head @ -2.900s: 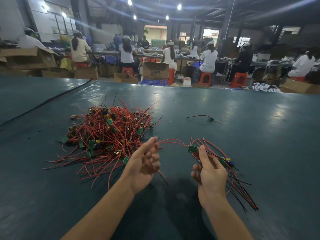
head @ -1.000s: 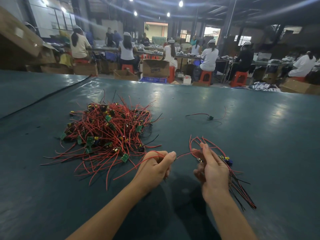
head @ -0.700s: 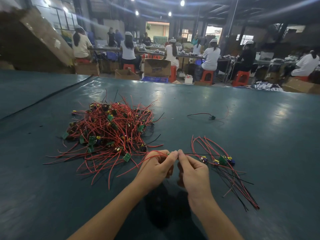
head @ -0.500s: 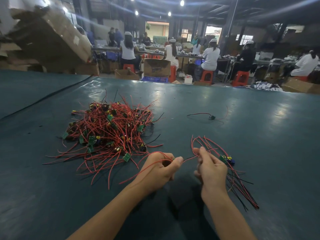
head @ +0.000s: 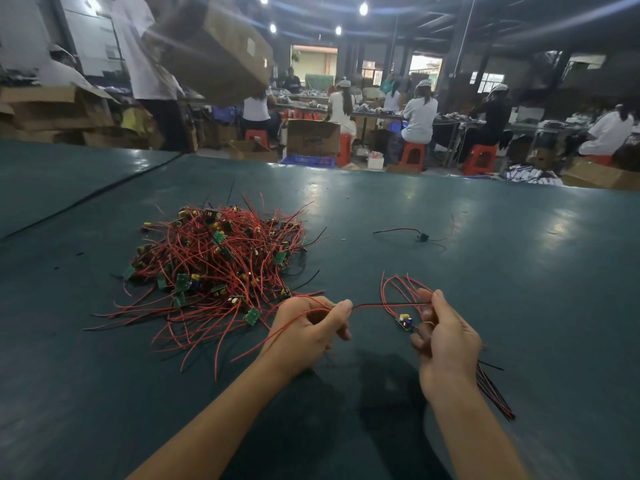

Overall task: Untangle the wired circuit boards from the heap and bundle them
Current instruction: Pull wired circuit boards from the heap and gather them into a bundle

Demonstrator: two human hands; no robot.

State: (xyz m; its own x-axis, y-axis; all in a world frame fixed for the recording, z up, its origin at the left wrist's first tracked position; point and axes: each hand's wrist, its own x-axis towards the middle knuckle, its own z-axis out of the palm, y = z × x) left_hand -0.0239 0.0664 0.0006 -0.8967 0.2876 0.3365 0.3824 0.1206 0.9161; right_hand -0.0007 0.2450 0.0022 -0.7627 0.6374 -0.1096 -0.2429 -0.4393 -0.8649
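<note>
1. Head view, heap: the heap (head: pixel 221 258) of red-wired green boards lies on the table (head: pixel 519 289). Loose wire ends fan out from its near side.
2. Left hand: the left hand (head: pixel 304 336) sits just beside the heap's near right edge. Its fingers are curled, and thumb and forefinger pinch a red wire (head: pixel 381 305). More red strands trail from the hand toward the heap's near fringe.
3. Right hand: the right hand (head: pixel 446 341) is right of the heap, apart from it and beyond the left hand. Its fingers are curled round a bundle (head: pixel 495 393). The tails stick out past the wrist and the loops rise above the thumb.
4. Between the hands: the wire runs taut from one pinch to the other. A board (head: pixel 404 321) hangs just under it, close to the right fingers.
5. Right of the heap and farther back, a stray (head: pixel 420 236) wired board lies alone, well apart.
6. Behind the heap, someone carries a box (head: pixel 214 46) past, and workers (head: pixel 419 116) sit at benches.
7. Step, as I judge it: one wired board is being drawn clear of the heap to join the bundle. The heap is large, so the task looks far from done.
8. Next move: the trailing ends need to come free of the heap's strands, then go into the right hand's grip alongside the rest. A hard pull would likely drag neighbouring boards along.
</note>
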